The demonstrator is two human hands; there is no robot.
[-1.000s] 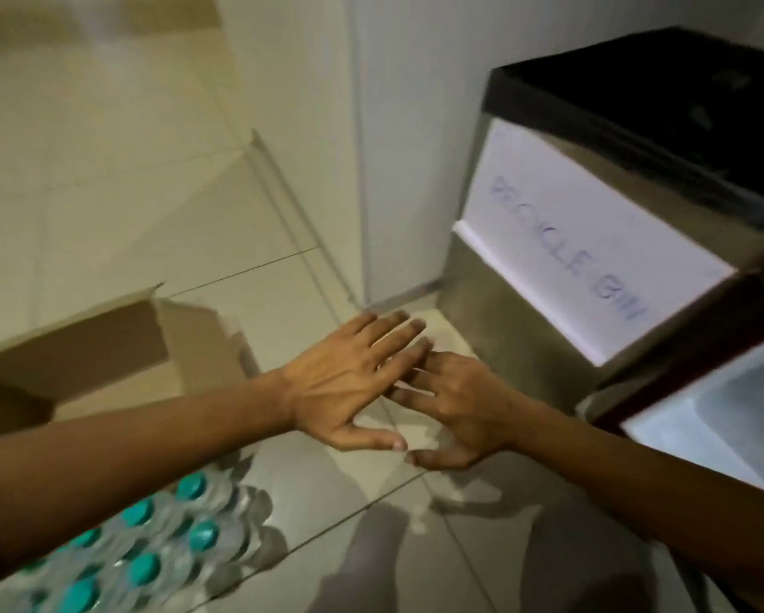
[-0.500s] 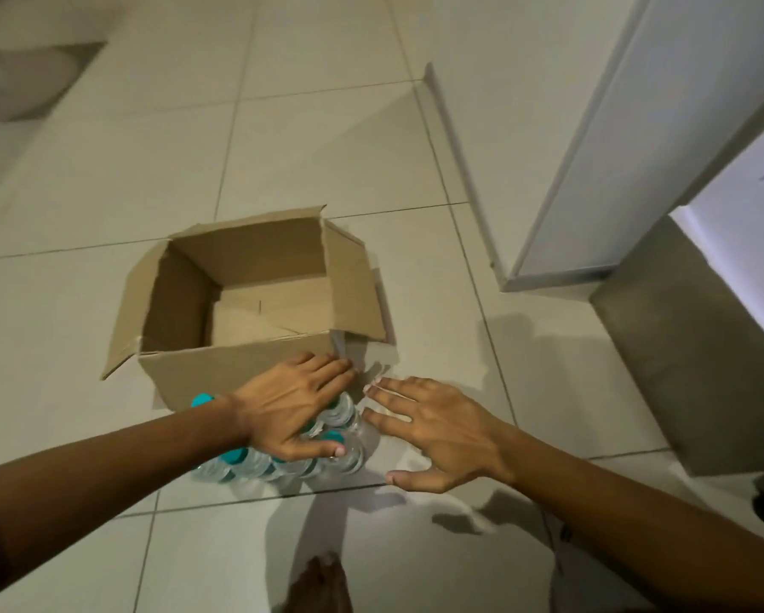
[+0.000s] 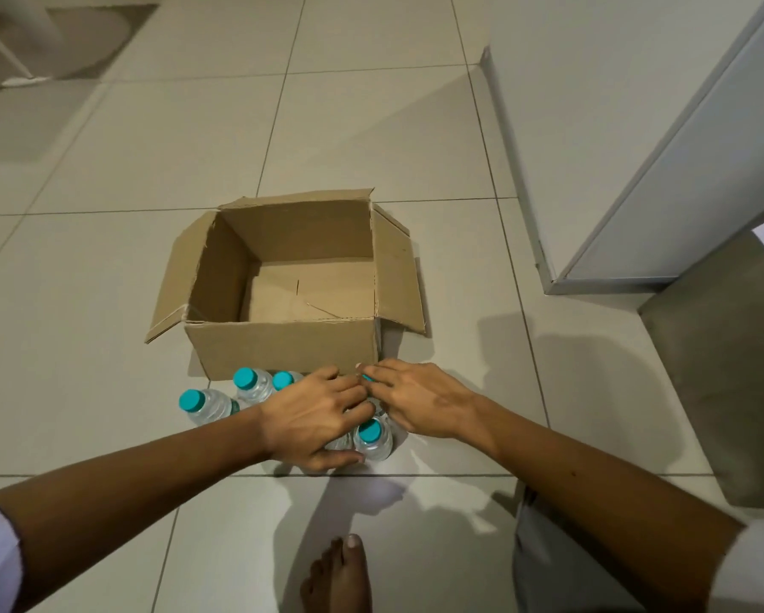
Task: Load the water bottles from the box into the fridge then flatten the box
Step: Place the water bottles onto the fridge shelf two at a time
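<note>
An open cardboard box (image 3: 282,347) stands on the tiled floor with its flaps spread, and nothing shows inside it. Several clear water bottles with teal caps (image 3: 205,404) stand upright on the floor just in front of the box. My left hand (image 3: 318,418) lies over the tops of the middle bottles, with its thumb beside the nearest bottle (image 3: 371,438). My right hand (image 3: 420,400) reaches in from the right, fingers straight, its fingertips meeting the left hand's over a teal cap. Some bottles are hidden beneath both hands.
A white upright panel (image 3: 680,170) rises at the right. A grey metal bin (image 3: 725,369) stands close on the right below it. My bare foot (image 3: 340,577) is on the tiles near the bottom edge. Pale tiled floor (image 3: 106,280) spreads to the left.
The view has swung down from the bin to the floor and closed in on the box. Both hands have moved forward onto the bottle tops and come together.
</note>
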